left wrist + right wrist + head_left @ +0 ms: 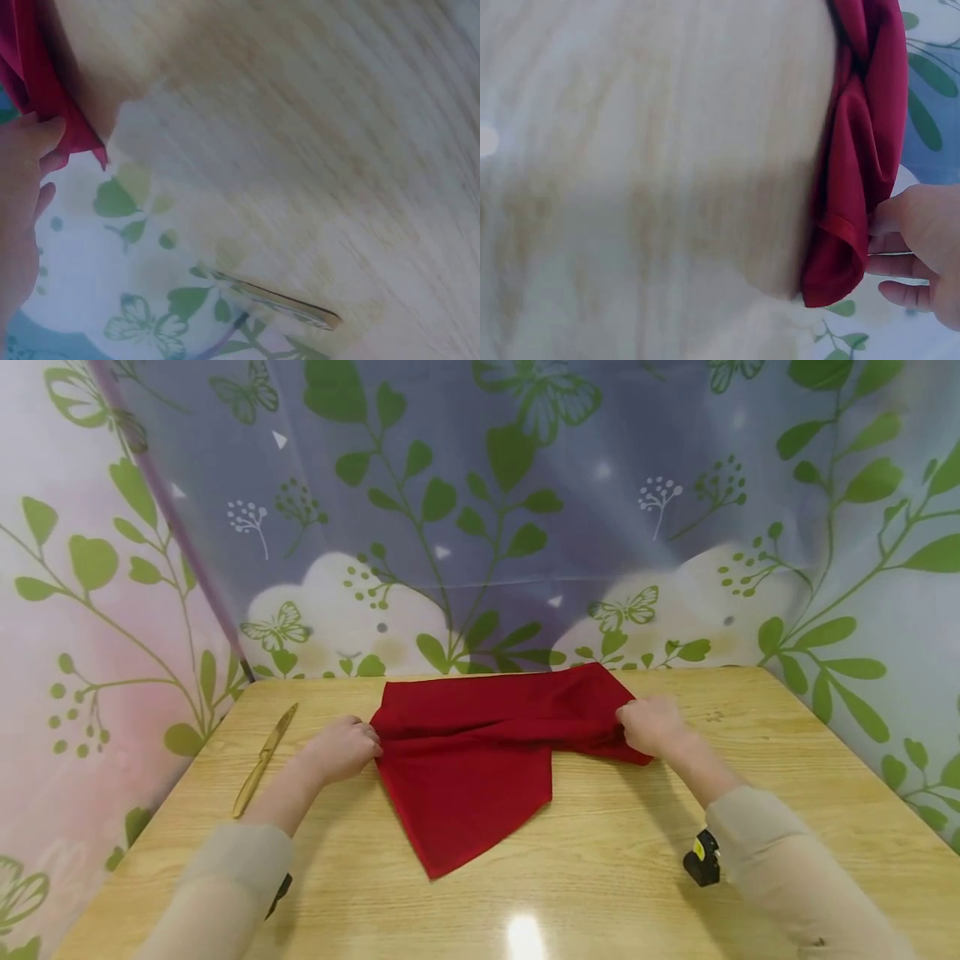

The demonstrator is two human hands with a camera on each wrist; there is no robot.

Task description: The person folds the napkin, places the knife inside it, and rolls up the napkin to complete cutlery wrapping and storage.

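Note:
A red cloth (472,802) stretches between both hands over the wooden table, its upper part bunched in a crosswise fold and one corner pointing toward the front. My left hand (347,748) pinches its left edge between thumb and fingers; in the left wrist view the cloth's edge (45,82) comes out beside the thumb. At the other end my right hand (651,725) grips the folded right side. The right wrist view shows that gathered end (847,247) drooping below the thumb and fingers of the right hand (926,251).
A golden knife (264,762) lies on the table (600,877) left of the left hand, blade toward the back. Small black devices sit at both wrists, the right one (702,858) showing a yellow label. A printed curtain (480,527) with leaves and butterflies borders the table's back.

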